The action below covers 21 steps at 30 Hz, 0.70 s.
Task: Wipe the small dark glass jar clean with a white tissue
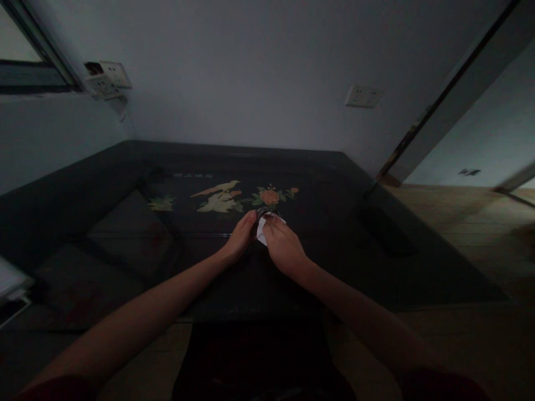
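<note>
Over the dark, glossy table (330,245), my two hands meet near the middle of the view. My left hand (240,238) is closed around the left side of a small, dark, shiny, rounded object (263,211). Fingers of my right hand (286,245) press a white tissue or cloth (261,233) against that object. Most of the object is hidden by the hands and the white piece, so its kind cannot be made out. Just beyond them, a bird-and-flower picture (219,199) decorates the table's surface.
Behind the table rises a pale wall with a double socket (363,96) on the right and more sockets (115,75) on the left. A dark oblong shape (387,231) shows at the table's right. Something white (14,284) stands at the left edge. Lighting is dim.
</note>
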Each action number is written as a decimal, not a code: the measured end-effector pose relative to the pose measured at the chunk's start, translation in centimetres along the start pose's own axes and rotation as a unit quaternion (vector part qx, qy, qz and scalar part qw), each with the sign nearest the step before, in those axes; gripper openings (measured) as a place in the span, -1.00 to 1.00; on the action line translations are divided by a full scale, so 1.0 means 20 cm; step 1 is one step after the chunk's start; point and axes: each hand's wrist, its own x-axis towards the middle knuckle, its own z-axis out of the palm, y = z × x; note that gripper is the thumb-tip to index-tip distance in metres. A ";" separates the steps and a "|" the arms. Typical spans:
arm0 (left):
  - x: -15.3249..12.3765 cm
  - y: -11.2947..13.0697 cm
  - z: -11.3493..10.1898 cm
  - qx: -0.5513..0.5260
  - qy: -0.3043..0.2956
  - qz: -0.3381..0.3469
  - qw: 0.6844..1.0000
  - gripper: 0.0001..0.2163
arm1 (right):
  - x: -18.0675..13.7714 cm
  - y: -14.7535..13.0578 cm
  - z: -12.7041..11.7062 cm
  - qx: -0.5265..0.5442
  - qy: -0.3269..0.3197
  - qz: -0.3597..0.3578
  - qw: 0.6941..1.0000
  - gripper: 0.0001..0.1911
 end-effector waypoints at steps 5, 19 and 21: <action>0.00 0.00 0.01 -0.004 0.009 -0.015 1.000 -0.72 | -0.01 -0.01 -0.02 -0.016 -0.019 0.017 1.000 -0.61; -0.01 0.01 0.02 -0.009 0.007 -0.019 1.000 -0.72 | 0.00 -0.02 -0.01 -0.015 -0.010 0.008 1.000 -0.64; -0.01 0.01 0.02 -0.014 0.012 -0.020 1.000 -0.73 | 0.00 -0.03 -0.03 -0.019 -0.024 0.014 0.999 -0.64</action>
